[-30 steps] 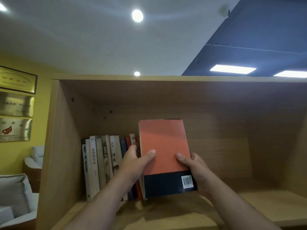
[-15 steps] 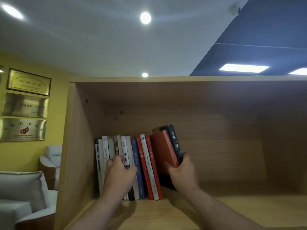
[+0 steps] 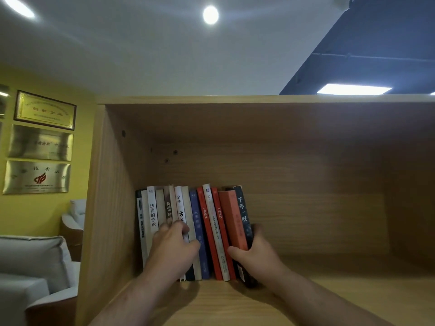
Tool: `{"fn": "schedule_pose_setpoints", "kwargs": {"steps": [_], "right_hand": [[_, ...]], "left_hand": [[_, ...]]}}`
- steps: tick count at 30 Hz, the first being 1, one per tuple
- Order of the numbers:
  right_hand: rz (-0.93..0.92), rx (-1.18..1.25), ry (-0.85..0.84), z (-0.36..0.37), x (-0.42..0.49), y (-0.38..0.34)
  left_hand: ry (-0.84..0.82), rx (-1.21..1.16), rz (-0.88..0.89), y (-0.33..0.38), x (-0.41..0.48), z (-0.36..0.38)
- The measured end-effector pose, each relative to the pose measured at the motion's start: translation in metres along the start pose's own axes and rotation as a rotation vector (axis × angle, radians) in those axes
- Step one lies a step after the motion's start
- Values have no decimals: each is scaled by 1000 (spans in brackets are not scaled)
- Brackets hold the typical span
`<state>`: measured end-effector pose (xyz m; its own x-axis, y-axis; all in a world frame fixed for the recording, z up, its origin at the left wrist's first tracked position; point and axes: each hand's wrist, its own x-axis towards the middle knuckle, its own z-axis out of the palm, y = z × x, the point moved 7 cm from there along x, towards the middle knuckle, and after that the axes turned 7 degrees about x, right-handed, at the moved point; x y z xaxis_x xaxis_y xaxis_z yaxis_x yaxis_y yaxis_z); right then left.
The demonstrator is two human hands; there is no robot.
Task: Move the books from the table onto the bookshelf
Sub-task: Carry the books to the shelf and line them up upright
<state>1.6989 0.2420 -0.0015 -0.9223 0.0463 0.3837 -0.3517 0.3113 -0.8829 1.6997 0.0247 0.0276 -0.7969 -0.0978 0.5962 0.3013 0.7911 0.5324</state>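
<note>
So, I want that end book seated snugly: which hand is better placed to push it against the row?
Right. The right hand grips the orange-and-black book, rightmost on the shelf; the left hand rests on the row of books further left.

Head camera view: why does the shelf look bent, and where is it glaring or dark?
Head view: the wide lens splays the bookshelf walls outward; the round ceiling lamp flares into streaks; the shelf's inside sits in shade, darkest at upper right; the wall plaques glare, their text smeared; the book spines read fairly sharp.
</note>
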Motion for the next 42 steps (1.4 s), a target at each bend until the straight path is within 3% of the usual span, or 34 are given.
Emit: {"fn": "schedule_pose_setpoints", "kwargs": {"steps": [7,19,26,30,33,35,38,42], "right_hand": [[40,-38,-196,2,-6,3],[59,-85,-135,13,17,18],[-11,-128,-194,17,20,14],[-3,-78,-132,14,20,16],[-28,-47,27,4,15,2],[-108,-222,81,1,11,-14],[-265,-557,58,10,14,-43],[-331,-659,21,32,20,-54]], "left_hand": [[82,29,-36,-3,-4,-2],[106,46,-4,-18,8,-7],[-1,151,-60,-27,8,0],[-10,104,-43,-28,0,1],[59,17,-27,-21,-4,-12],[128,-10,42,-10,2,-25],[199,135,157,16,17,-43],[102,258,154,31,46,-41]]}}
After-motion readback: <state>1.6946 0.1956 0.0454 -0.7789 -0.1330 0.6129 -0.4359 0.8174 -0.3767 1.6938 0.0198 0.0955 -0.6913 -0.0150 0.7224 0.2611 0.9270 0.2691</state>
